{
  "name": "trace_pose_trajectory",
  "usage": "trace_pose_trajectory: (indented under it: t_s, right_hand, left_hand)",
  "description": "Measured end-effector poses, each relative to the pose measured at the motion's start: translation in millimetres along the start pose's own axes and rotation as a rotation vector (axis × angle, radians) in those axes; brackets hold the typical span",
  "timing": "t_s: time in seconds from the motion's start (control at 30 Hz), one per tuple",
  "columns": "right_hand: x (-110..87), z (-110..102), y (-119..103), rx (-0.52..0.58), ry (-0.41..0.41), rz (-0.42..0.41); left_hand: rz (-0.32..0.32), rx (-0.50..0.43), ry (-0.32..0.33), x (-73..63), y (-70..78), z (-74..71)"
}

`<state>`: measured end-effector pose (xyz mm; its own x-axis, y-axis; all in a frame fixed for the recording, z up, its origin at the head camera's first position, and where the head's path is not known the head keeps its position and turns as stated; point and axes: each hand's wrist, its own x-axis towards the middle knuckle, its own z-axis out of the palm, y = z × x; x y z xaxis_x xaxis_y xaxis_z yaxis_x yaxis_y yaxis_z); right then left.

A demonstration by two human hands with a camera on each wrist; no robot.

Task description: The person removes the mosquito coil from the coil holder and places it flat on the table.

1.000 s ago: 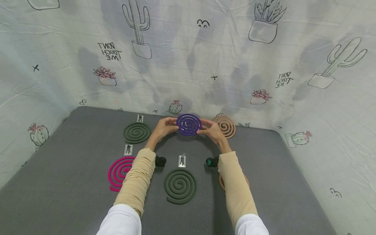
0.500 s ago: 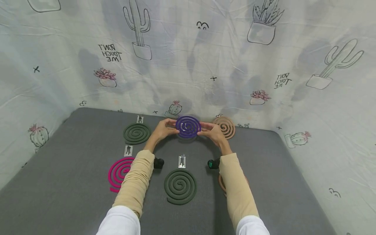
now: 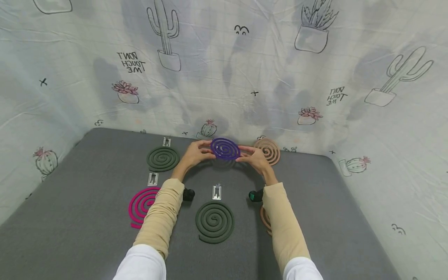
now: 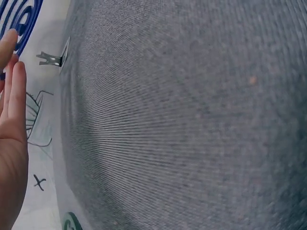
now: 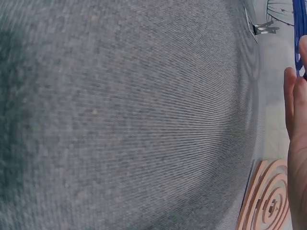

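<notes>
A purple-blue mosquito coil (image 3: 225, 149) is held up above the far middle of the grey table, between both hands. My left hand (image 3: 196, 153) pinches its left rim with thumb and fingers. On the opposite rim, my right hand (image 3: 256, 158) pinches it the same way. In the left wrist view the coil (image 4: 29, 24) shows at the upper left corner, above the fingers. Only a thin strip of the coil (image 5: 300, 28) appears in the right wrist view. A metal coil stand (image 4: 50, 59) stands on the table below the coil, with an upright prong.
Green coils lie at far left (image 3: 163, 158) and front middle (image 3: 214, 222). A pink coil (image 3: 141, 208) is partly under the left sleeve. Peach coils lie at far right (image 3: 267, 151) and beneath the right sleeve (image 3: 265, 217). Several metal stands (image 3: 217, 192) lie about. A printed curtain (image 3: 224, 77) encloses the table.
The purple-blue coil has tilted and looks flatter now than half a second ago. Both hands keep their pinch on it and have barely shifted.
</notes>
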<state>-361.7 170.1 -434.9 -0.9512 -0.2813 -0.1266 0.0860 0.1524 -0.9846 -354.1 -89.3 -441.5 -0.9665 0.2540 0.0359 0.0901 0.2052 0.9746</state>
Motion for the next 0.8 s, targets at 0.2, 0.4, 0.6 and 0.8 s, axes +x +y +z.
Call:
trace_pose_trajectory:
  t_s: [0.2,0.4,0.6,0.8]
  right_hand:
    - [-1.2,-4.3,0.0,-0.015,-0.014,-0.018]
    - [-0.7,-4.2,-2.8,-0.016,-0.095,0.003]
    - [-5.1,-3.0,-4.2,-0.071,-0.135,0.008]
    - [-10.3,-0.7,-1.7,-0.136,-0.086,0.008]
  left_hand:
    - [-0.003,-0.056,0.0,-0.2,-2.2,1.3]
    - [-0.004,-0.101,0.007,1.0,-4.6,2.1]
    - [-0.028,-0.022,-0.002,-0.7,-3.1,1.1]
    - [-0.027,0.018,-0.019,-2.3,-1.9,1.9]
